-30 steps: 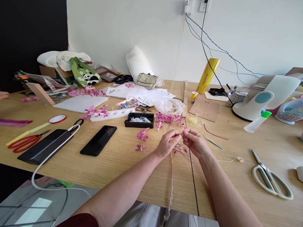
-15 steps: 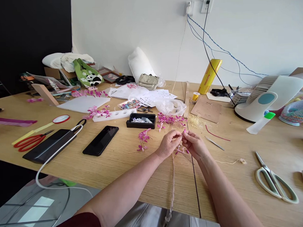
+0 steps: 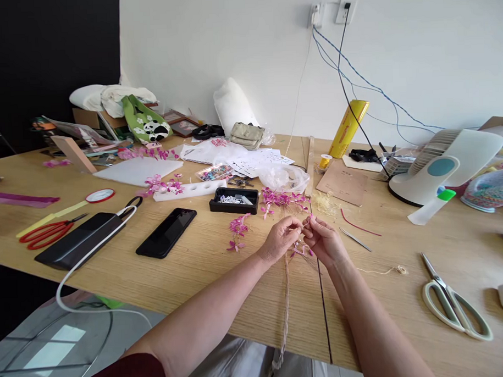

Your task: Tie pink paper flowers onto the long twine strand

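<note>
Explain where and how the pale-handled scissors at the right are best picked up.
Take the scissors by their handle loops, ideally with the right hand, coming from the near right side. They lie flat, with the loops toward the person and the blades pointing away, so this approach should keep fingers clear of the blades.

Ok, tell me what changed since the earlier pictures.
The view shifted slightly, putting the phone and pale-handled scissors a little further right in frame. Nothing was visibly picked up or released. The left hand and right hand stay pinched close together at a small pink piece.
</note>
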### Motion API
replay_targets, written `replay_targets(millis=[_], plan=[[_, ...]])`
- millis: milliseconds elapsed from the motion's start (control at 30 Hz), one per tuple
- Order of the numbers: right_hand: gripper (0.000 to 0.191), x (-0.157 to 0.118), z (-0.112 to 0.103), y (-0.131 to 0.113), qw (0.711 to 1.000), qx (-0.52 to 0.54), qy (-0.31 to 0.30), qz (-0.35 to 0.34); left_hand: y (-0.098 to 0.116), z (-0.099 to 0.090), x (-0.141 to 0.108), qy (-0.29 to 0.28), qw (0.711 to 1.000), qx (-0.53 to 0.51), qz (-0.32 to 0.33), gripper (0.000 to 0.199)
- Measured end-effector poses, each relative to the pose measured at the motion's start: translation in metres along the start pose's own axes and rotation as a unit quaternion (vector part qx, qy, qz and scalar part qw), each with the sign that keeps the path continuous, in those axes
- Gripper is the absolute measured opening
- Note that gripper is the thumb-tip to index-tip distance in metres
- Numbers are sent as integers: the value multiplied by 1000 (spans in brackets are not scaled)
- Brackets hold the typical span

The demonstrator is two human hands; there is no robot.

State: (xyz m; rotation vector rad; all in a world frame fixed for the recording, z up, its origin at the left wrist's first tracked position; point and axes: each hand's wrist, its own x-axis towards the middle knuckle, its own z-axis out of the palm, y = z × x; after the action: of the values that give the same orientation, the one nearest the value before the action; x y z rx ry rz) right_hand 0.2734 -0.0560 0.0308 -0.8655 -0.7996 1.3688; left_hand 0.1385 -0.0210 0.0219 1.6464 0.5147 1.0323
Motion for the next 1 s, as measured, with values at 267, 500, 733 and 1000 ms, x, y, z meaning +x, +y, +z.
replay_targets(millis=[267,500,733,1000], plan=[[15,2,-9,-4,999,-31,4,-27,6,0,-5,6,999,-36,3,32],[19,1,-5,-7,996,-66,47,-35,-7,4,-1,-2,976,-202,-79,26],[24,-8,4,-16,890,-357,71,-275,-8,1,1,26,952,-284,-112,26],[5,-3,-7,-9,838,-478,69,-253,-7,-3,3,19,939,-324,-117,27]])
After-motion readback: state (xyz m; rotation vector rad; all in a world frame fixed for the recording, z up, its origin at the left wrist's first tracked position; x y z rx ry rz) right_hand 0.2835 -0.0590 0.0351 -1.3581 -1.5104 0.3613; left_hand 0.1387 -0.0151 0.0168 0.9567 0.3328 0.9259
